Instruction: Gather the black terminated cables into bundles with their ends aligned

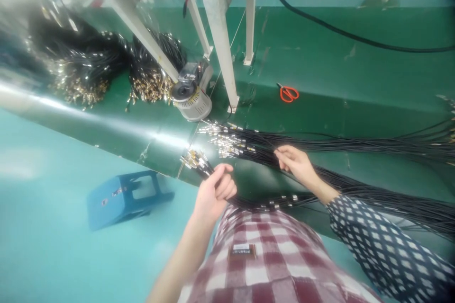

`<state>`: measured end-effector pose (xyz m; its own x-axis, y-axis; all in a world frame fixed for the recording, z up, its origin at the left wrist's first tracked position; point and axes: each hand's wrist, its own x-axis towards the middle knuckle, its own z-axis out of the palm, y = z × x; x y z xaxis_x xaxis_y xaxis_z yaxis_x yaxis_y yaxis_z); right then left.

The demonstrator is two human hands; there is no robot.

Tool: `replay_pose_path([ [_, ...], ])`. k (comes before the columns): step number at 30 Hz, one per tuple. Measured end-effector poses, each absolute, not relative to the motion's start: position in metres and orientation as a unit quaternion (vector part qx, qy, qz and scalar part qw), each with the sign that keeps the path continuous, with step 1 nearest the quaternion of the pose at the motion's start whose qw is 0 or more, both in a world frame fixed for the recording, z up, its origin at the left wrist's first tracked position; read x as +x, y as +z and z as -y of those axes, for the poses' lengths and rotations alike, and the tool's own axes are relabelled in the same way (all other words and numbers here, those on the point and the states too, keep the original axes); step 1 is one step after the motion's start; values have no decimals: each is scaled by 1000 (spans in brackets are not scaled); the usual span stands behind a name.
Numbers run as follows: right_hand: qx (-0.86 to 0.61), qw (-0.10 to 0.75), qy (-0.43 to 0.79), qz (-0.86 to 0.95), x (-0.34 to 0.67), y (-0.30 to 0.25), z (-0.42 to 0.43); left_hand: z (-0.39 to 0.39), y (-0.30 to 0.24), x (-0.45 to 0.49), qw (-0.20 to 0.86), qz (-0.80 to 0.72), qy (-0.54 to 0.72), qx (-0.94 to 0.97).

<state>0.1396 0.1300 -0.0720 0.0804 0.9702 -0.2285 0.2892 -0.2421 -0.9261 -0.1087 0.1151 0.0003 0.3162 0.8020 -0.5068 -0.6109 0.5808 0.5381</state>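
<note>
My left hand (217,187) is wrapped round a bundle of black cables (205,168), just behind their metal connector ends (194,159). That bundle trails off to the right along the front of the green surface. My right hand (293,163) is closed in a pinch at the edge of a second cable bundle (327,144), which lies lengthwise on the green surface. A thin black cable seems to run from its fingertips, though the exact grip is too small to be sure of. Silvery connectors (227,144) of the second bundle lie between and beyond my hands.
Orange-handled snips (288,93) lie on the green surface (305,71). A white machine with a dial (192,99) stands by a white table leg (222,47). Heaps of cables (152,66) are at the back left. A blue plastic stool (110,201) lies on the floor.
</note>
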Motion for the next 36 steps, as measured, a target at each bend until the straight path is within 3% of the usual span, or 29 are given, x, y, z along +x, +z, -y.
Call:
replay_pose_path([
  [5, -575, 397, 553, 454, 135, -46, -88, -125, 5, -97, 766, -422, 461, 151],
  [15, -535, 336, 611, 477, 123, -47, -57, -120, 2, -73, 752, -465, 393, 251],
  [19, -526, 294, 624, 498, 131, -40, -60, -120, 6, -77, 715, -474, 463, 220],
  [25, -499, 296, 437, 687, 91, 6, -100, -120, 8, -77, 724, -499, 423, 222],
  [27, -500, 259, 387, 730, 78, 11, -105, -121, 8, -79, 717, -506, 428, 216],
  [32, -504, 135, 337, 784, 120, -34, -70, -123, 4, -91, 714, -501, 451, 191],
  [36, -541, 132, 309, 771, 150, -48, -54, -121, -3, -92, 731, -491, 439, 180],
])
